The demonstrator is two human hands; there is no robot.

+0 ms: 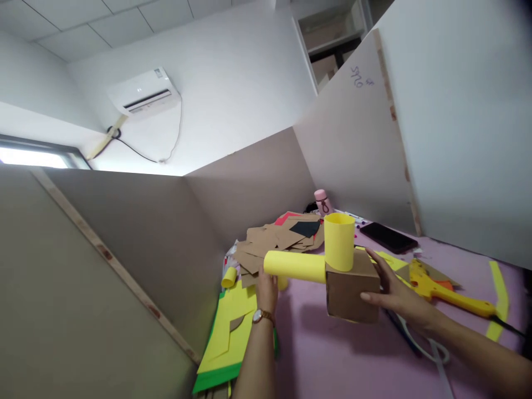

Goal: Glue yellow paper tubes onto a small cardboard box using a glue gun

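Observation:
A brown cardboard box (353,296) is held above the pink tabletop by my right hand (393,291), thumb on the near face and fingers along the far right edge. An upright yellow paper cylinder (339,244) stands on the box's top. From the box's left side a yellow paper tube (295,266) sticks out sideways. My left hand (267,291), with a watch (258,316) on its wrist, closes on the outer end of that tube; its fingertips are partly hidden. Behind the tube, another yellow piece shows, mostly covered.
Cardboard scraps (266,235) pile up at the back, near a pink bottle (322,202). Yellow sheets (224,327) lie at left beside a small yellow roll (229,277). A phone (388,237) and yellow glue gun (451,291) lie at right. Grey partitions (257,183) enclose the table.

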